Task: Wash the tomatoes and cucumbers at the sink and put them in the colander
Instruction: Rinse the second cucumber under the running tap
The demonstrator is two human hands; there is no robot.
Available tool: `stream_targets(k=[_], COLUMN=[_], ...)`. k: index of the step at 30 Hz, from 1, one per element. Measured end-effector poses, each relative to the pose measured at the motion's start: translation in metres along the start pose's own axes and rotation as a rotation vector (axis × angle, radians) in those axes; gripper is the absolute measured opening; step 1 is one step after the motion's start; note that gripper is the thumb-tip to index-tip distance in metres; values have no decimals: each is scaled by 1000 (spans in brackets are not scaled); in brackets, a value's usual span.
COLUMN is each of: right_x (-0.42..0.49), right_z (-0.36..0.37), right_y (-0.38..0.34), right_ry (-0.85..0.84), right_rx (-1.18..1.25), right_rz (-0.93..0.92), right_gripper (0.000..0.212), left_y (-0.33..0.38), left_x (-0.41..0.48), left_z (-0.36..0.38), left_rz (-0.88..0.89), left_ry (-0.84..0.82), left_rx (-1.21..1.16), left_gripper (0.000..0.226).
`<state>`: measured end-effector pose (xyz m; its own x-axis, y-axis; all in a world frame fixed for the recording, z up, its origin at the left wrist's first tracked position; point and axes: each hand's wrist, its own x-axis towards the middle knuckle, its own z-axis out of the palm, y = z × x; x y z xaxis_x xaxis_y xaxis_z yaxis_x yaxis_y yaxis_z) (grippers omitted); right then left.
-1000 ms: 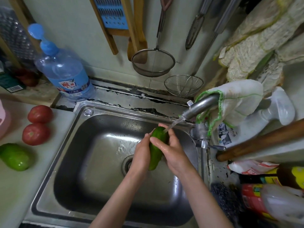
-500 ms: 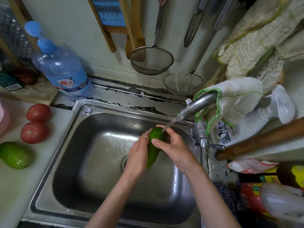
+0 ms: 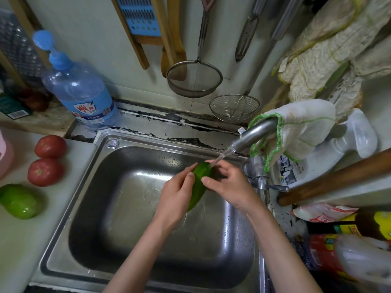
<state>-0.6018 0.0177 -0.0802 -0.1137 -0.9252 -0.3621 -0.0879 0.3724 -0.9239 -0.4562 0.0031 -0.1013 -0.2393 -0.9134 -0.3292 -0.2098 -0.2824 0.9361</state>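
Over the steel sink both my hands hold a green cucumber under the running tap. My left hand grips its lower half, and my right hand curls round its upper end where the water hits. On the counter to the left lie two red tomatoes and a second green cucumber. A pink thing shows at the far left edge; I cannot tell if it is the colander.
A large blue water bottle stands behind the sink's left corner. Strainers and a wire skimmer hang on the wall. A cloth drapes the tap. Bottles and bags and a wooden handle crowd the right side.
My hands have shifted slightly on the cucumber, which stays under the stream. The vegetables on the counter have not moved.
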Motion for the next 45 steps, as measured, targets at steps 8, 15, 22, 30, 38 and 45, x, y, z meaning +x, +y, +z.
stream_targets(k=[8, 15, 22, 30, 38, 45], right_x=[0, 5, 15, 27, 17, 26], right_z=[-3, 1, 30, 39, 58, 46], right_y=[-6, 2, 12, -1, 10, 9], right_ry=[-30, 62, 344, 506, 361, 463], right_rx=[-75, 58, -14, 422, 25, 345], right_rz=[-33, 2, 19, 297, -41, 167], right_gripper=[27, 12, 27, 32, 47, 29], left_y=[1, 1, 3, 9, 11, 8], left_x=[2, 5, -1, -13, -4, -8], left_z=[-5, -5, 9, 4, 12, 2], left_rz=[44, 6, -7, -183, -216, -257], left_ry=[-5, -16, -159, -327, -59, -323], left_rx=[81, 5, -69, -357, -281, -389], left_gripper=[49, 43, 49, 53, 41, 47])
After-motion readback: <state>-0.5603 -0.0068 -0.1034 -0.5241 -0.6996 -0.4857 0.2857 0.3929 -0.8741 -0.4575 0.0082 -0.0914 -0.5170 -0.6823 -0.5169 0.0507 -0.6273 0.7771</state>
